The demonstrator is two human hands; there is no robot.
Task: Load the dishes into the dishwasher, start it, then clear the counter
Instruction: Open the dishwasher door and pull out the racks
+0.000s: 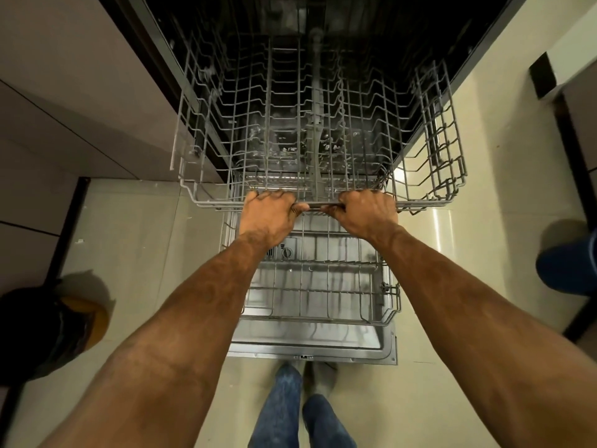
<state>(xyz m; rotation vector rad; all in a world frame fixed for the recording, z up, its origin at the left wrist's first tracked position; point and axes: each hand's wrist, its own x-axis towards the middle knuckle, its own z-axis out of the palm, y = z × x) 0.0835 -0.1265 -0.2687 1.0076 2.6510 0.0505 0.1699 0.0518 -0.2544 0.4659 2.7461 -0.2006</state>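
Cabinets line the left wall above pale floor tiles. Left hand and right hand both curl tight around the front bar of the empty upper rack, above the lower rack on the open dishwasher door.

Likely a home kitchen: dishwasher, cabinets.

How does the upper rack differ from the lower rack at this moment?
Both hands, left hand and right hand, grip the upper rack; nothing touches the lower rack. The upper rack hangs higher, the lower rack sits over the open door. Both are grey wire and hold no dishes.
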